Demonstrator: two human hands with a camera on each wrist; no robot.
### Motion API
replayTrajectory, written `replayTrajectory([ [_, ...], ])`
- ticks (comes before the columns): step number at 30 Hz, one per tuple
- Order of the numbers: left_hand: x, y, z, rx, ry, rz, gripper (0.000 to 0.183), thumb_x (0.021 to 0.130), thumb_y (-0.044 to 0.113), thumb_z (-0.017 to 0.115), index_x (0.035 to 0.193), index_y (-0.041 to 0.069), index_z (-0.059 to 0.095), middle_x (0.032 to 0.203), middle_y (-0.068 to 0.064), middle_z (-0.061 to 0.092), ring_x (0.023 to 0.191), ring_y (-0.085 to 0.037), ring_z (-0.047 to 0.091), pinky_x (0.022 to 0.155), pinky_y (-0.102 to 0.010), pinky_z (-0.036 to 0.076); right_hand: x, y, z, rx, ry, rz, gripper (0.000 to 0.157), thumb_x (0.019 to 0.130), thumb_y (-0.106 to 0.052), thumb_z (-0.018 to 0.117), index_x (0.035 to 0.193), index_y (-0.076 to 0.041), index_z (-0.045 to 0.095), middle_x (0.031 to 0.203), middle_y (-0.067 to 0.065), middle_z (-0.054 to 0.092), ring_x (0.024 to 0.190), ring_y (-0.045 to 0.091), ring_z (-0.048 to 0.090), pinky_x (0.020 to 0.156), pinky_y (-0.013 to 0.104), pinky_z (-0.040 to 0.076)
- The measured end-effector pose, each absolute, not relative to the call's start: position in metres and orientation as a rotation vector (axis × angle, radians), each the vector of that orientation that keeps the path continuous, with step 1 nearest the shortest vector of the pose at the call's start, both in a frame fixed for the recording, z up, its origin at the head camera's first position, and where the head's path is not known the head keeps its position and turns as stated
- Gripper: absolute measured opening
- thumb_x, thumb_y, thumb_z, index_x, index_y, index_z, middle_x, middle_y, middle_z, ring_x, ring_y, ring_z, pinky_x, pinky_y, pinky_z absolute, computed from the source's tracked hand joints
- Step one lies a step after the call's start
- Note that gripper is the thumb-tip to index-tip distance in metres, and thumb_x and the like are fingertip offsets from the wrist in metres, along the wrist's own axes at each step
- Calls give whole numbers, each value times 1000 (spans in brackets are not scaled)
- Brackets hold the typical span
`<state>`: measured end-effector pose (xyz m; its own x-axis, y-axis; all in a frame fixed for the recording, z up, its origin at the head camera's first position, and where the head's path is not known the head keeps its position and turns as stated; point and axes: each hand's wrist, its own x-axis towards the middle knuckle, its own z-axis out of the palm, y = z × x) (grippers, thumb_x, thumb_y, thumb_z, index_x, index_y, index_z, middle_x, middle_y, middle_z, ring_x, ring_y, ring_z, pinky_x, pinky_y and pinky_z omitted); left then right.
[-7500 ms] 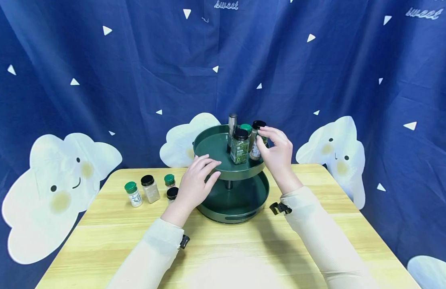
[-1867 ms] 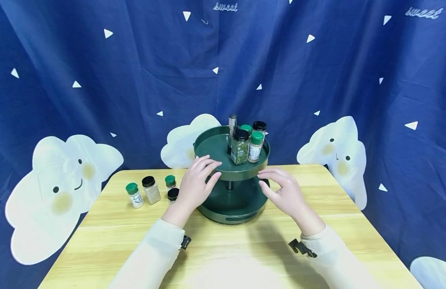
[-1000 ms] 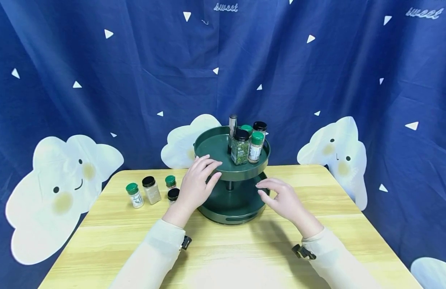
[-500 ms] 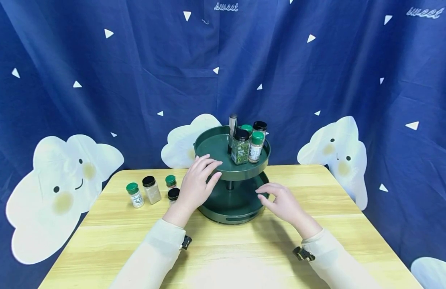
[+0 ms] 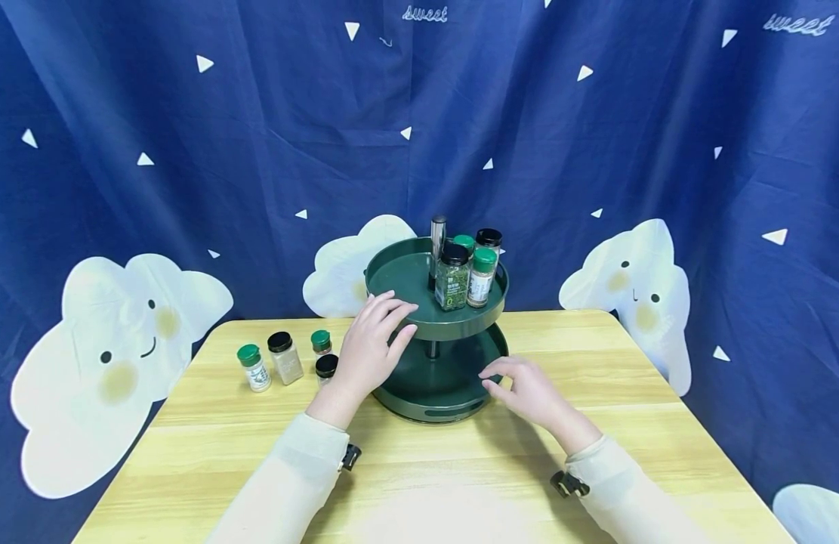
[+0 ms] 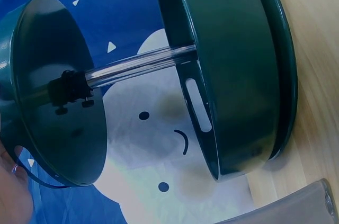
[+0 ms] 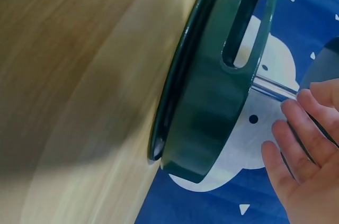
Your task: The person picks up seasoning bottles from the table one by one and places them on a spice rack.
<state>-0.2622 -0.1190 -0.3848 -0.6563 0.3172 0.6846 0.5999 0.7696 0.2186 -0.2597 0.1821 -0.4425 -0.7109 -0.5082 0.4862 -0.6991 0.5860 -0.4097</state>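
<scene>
A dark green two-tier round tray stand stands on the table. At the left front rim of its upper tray (image 5: pixel 453 329) is my left hand (image 5: pixel 371 344), fingers extended; whether they touch the rim, I cannot tell. My right hand (image 5: pixel 528 385) hovers by the right rim of the lower tray (image 5: pixel 426 381), fingers loosely bent and holding nothing. In the right wrist view, that hand's fingers (image 7: pixel 299 155) are spread apart. On the upper tray, right of the silver post (image 5: pixel 438 238), stand a black-capped herb jar (image 5: pixel 453 283), a green-capped spice shaker (image 5: pixel 481 283) and two partly hidden spice bottles.
On the table (image 5: pixel 419 468), left of the stand, are a green-capped shaker (image 5: pixel 254 370), a black-capped jar (image 5: pixel 286 363), a smaller green-capped bottle (image 5: pixel 321 341) and a black-capped jar (image 5: pixel 327 366) partly behind my left hand. A blue curtain (image 5: pixel 290 113) hangs behind.
Earlier my right hand held the green-capped shaker at the upper tray; the shaker now stands there, released. That hand has since sunk to lower-tray height. My left hand has stayed put.
</scene>
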Motion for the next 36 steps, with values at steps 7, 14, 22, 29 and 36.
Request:
replayTrajectory([
  [7,-262,-119,-385,-673,-2332,-569,34,103,33,58,133,18,64,129,-4,62,141,-23,40,123,-42,20,-262,183,-450,978,-2602,823,11,89,-9,73,99,-12,76,101,-1,73,98,22,68,89,44,55],
  [14,-263,-119,-386,-674,-2326,-568,34,103,33,57,132,19,64,129,-4,62,140,-24,41,123,-44,21,-262,183,-453,982,-2632,785,8,89,-12,73,97,-12,76,99,-2,72,97,22,68,88,44,55],
  [22,-263,-119,-386,-679,-2313,-577,34,102,33,59,132,18,65,128,-4,63,140,-24,42,123,-43,20,-264,183,-457,1017,-2617,737,7,87,-10,76,94,-12,76,96,-3,72,95,20,67,88,43,54],
  [29,-263,-120,-386,-673,-2327,-572,34,102,33,58,132,18,64,129,-4,62,141,-23,41,123,-43,19,-264,182,-459,1036,-2650,734,7,86,-10,77,93,-11,76,96,-3,72,95,21,67,88,42,55],
  [36,-263,-119,-385,-683,-2314,-567,34,102,32,58,132,18,64,128,-5,63,140,-25,42,123,-45,21,-264,182,-463,1015,-2701,696,6,87,-12,76,94,-11,77,94,-4,72,95,21,67,88,41,55],
])
